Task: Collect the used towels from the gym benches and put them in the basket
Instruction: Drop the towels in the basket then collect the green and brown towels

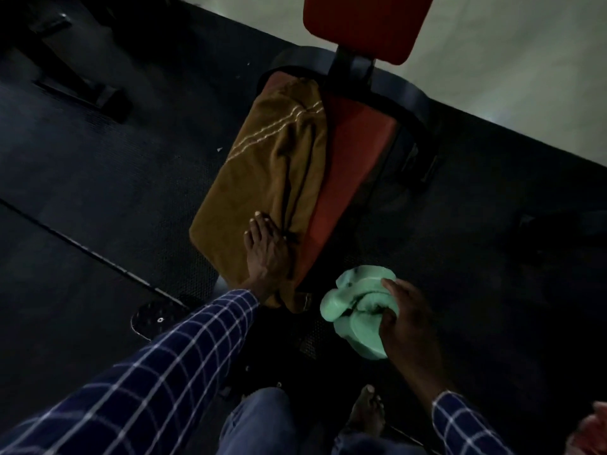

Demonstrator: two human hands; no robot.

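Observation:
A brown towel point(262, 178) with pale stitched stripes lies spread along the red bench seat point(354, 165), covering its left half. My left hand point(266, 254) rests flat on the towel's near end, fingers spread, not gripping it. My right hand point(407, 320) is closed on a bunched mint-green towel point(354, 310), held in the air just off the bench's near right corner. No basket shows in the head view.
The red backrest point(364, 24) stands upright at the far end on a black frame point(407, 103). Dark rubber floor point(115, 178) surrounds the bench, with dark equipment point(78, 83) at the upper left. My bare foot point(368, 412) and jeans are below.

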